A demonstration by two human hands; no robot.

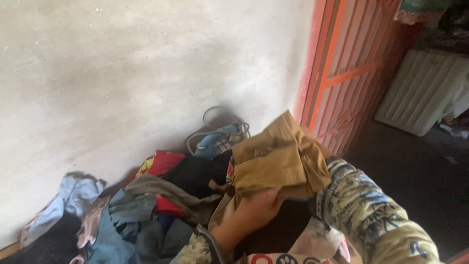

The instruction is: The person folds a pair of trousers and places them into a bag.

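Left hand (256,208) clamped under folded tan garment (278,161), long axis slanting up-right; right hand hidden behind it, grip unclear; clothes pile (122,215) lies lower-left.

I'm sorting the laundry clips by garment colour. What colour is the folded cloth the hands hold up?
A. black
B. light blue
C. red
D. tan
D: the folded cloth gripped from below by the left hand is tan, unlike the clothes pile below.

Long sleeves (371,215), pale olive camouflage-like print, blue markings, ribbed cuffs
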